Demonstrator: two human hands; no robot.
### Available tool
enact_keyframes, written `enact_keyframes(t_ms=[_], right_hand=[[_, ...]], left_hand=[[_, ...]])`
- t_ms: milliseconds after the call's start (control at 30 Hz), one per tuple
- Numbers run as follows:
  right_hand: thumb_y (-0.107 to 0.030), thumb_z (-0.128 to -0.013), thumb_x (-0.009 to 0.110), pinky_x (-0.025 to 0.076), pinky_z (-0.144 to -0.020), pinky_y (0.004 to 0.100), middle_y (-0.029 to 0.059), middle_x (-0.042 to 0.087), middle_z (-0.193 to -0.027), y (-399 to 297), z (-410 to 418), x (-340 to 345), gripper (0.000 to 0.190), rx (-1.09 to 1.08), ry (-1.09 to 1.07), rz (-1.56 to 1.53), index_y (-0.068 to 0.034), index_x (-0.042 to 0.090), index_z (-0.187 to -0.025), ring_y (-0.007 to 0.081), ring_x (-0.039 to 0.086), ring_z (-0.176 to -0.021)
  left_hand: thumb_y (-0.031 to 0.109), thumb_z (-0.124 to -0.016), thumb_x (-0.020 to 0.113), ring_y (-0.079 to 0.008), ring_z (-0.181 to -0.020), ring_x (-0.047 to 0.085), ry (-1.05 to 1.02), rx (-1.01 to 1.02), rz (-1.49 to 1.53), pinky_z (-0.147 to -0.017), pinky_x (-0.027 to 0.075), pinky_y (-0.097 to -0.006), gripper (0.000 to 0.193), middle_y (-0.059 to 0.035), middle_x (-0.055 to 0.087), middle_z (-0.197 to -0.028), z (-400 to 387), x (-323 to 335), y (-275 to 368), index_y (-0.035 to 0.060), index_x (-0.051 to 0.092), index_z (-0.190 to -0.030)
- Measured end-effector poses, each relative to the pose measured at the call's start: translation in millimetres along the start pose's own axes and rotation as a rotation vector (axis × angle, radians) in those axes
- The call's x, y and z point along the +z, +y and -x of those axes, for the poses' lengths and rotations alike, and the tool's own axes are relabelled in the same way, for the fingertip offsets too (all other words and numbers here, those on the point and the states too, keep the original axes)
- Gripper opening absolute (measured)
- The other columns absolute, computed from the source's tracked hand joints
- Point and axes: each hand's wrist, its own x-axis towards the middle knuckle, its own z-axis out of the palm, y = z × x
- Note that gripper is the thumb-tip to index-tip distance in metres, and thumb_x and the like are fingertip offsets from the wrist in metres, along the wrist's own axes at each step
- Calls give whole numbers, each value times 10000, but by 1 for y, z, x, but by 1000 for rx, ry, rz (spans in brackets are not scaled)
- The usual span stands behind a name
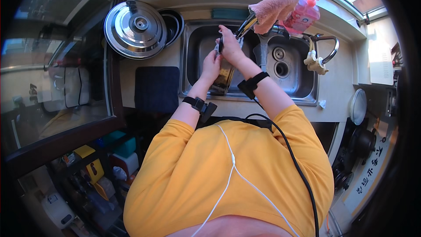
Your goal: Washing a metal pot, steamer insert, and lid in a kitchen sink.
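Over the left basin (197,72) of a steel double sink, my two hands meet just below the chrome faucet (245,26). My right hand (232,47) grips a small dark object (220,44), its exact kind hidden by the fingers. From nearer my body, my left hand (211,65) closes on the lower end of the same object. Something whitish and wet, perhaps water or foam, shows around the fingers. Below, between my forearms, a clear container with an amber tint (223,78) lies in the basin, partly covered by my hands.
A pink cloth (274,10) drapes the faucet, beside a pink pump bottle (302,16). Another grey cloth (261,52) hangs over the divider by the right basin (299,82). Left stand a large steel lid (136,31), dark bowls (172,26) and a dark mat (157,89). A curved tap (334,51) rises at right.
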Motion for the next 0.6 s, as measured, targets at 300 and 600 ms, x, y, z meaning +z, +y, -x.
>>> enact_keyframes(t_ms=[300, 600], right_hand=[[-112, -800, 455, 387, -904, 354, 158, 516, -1149, -3, 7, -23, 326, 107, -141, 187, -32, 534, -1106, 307, 468, -1094], [-209, -778, 502, 319, -957, 408, 243, 485, -1151, -33, 46, -12, 403, -358, 47, 541, 58, 513, -1079, 369, 434, -1095]], left_hand=[[181, -869, 512, -198, -677, 521, 112, -102, 215, -664, 414, -311, 216, -134, 590, -762, 8, -18, -2, -29, 550, -900], [225, -878, 514, -191, -614, 455, 128, -53, 227, -590, 396, -313, 253, -129, 526, -672, 13, -23, -17, -20, 517, -814]])
